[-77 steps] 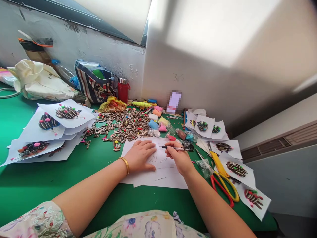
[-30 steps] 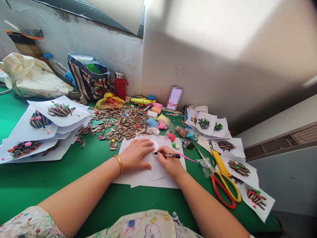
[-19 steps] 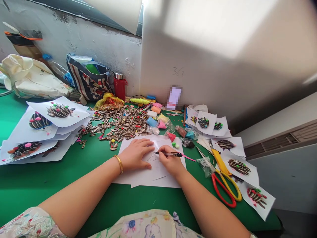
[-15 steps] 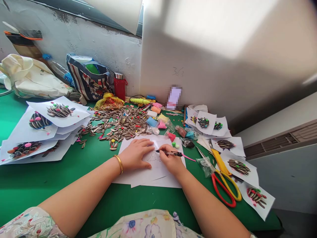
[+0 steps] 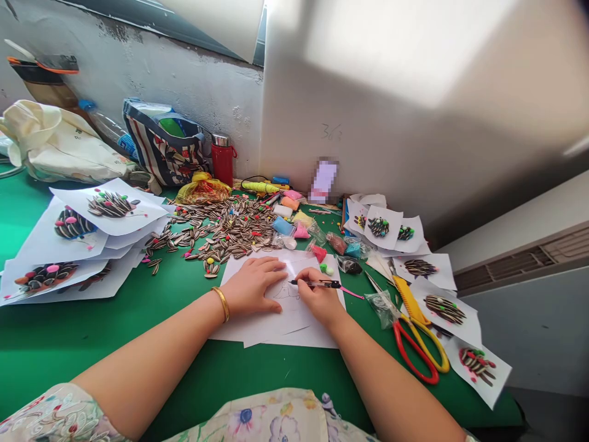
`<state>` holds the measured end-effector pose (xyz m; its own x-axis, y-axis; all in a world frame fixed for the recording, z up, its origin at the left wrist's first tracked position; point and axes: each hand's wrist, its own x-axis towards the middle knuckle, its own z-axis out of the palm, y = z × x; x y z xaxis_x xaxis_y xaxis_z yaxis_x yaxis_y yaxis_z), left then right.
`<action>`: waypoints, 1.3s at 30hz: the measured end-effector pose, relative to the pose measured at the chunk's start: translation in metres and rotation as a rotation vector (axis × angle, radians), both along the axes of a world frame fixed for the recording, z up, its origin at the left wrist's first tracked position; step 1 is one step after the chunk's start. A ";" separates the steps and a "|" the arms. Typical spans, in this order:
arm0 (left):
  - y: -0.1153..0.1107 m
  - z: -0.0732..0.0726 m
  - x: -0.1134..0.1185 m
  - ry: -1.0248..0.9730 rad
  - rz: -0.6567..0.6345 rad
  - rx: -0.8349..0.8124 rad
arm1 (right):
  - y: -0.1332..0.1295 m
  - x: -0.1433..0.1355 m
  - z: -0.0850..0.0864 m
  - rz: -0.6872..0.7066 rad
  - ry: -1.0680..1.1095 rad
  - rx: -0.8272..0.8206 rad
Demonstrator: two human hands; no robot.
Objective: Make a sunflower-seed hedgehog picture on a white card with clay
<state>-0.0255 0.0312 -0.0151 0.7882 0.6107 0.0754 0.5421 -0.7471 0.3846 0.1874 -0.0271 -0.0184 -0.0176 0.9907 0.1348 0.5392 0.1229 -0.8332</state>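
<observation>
White paper sheets (image 5: 271,328) lie overlapped on the green table, with a thin line drawing on the top one. My left hand (image 5: 255,286) rests flat on the paper's left part, fingers spread, a gold bangle on its wrist. On the right part, my right hand (image 5: 319,299) is closed around a black pen (image 5: 324,283), whose tip is at the drawing. Sunflower seeds (image 5: 239,227) are heaped beyond the paper. Packets of coloured clay, such as a blue one (image 5: 282,226), sit behind and right of it.
Scissors (image 5: 418,341) and a yellow cutter (image 5: 409,299) lie to the right, beside seed-decorated sheets (image 5: 453,331). More such sheets (image 5: 124,226) are stacked at left. Bags (image 5: 165,147) and a red bottle (image 5: 223,162) stand along the wall.
The pen and my right hand have shifted very slightly to the right over the drawing. My left hand has stayed in place.
</observation>
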 end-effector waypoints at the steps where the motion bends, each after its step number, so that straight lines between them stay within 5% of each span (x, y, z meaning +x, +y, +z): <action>1: 0.000 0.000 0.000 0.001 0.000 0.002 | 0.000 0.000 0.000 -0.006 0.004 0.001; 39: 0.000 -0.001 -0.001 -0.024 0.001 -0.011 | -0.002 0.001 -0.001 0.001 -0.020 -0.027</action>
